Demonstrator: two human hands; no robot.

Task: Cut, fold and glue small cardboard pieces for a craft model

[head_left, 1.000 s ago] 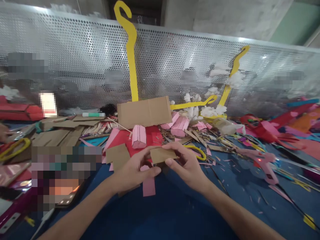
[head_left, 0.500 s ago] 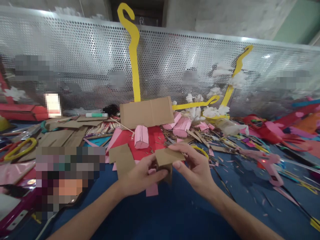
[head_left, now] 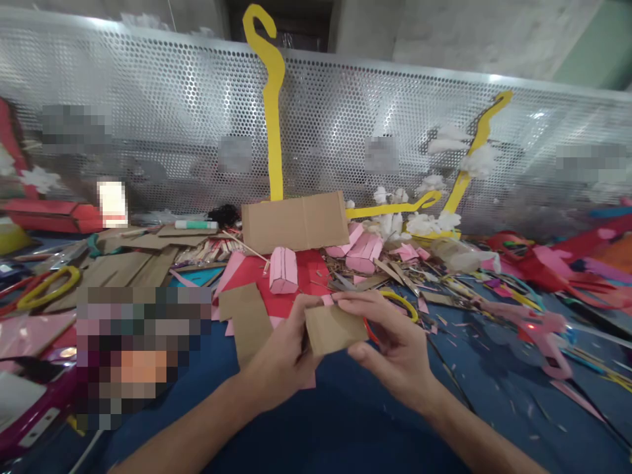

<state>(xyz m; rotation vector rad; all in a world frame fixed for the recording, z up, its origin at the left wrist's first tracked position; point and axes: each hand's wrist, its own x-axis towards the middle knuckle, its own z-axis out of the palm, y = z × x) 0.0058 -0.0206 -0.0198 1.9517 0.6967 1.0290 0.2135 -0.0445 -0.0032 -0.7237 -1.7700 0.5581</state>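
Observation:
Between my hands, above the blue table, is a small folded cardboard piece [head_left: 336,329] with one flat face toward me. My left hand [head_left: 284,352] is closed on its left side, the fingertips partly hidden behind it. My right hand [head_left: 395,336] grips the right side, fingers along the top edge and thumb near the lower right corner. Just left of my left hand lies a flat cardboard cutout [head_left: 247,322]. Beyond the hands, a small pink paper box [head_left: 284,271] with dark edge lines rests on a red sheet [head_left: 313,266].
A cardboard box [head_left: 296,222] with a tall yellow hook strip [head_left: 273,125] stands before the perforated metal panel [head_left: 336,112]. Yellow-handled scissors [head_left: 402,304] lie behind my right hand. A pink glue gun [head_left: 543,329] with a lit red light sits at right, among scraps.
The cardboard piece has tilted so its flat face now turns toward me. My left thumb has moved behind it. The whole view has shifted slightly.

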